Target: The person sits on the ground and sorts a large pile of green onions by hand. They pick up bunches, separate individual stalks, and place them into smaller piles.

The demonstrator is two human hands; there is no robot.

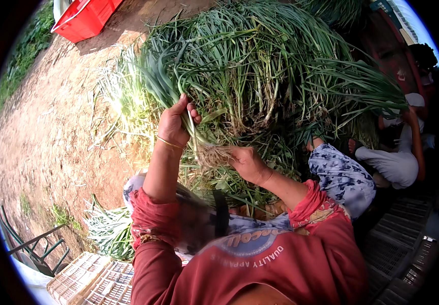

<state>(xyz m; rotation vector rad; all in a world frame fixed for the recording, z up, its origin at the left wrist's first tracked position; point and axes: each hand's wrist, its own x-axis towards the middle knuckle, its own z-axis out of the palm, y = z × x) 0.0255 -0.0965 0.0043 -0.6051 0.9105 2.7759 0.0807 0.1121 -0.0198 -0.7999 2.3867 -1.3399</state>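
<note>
My left hand [176, 121] is closed around a small bunch of green onions [161, 82], just above their white lower stems. The leaves point up and away from me, and the tuft of pale roots [211, 155] hangs towards my right. At the tips of those roots, the bent fingers of my right hand [249, 164] pinch the strands; part of its grip is hidden behind the knuckles. Beyond both hands lies a large heap of green onions [257, 72], roots facing me. Loose leaves and trimmings [227, 187] cover the ground between my legs and the heap.
A smaller pile of green onions [110, 232] lies by my left side, near pale plastic crates [86, 280]. A red crate [86, 21] stands at the far left. Seated at right, another person holds leaves in a hand [409, 115]. Dark crates [391, 240] sit behind on the right.
</note>
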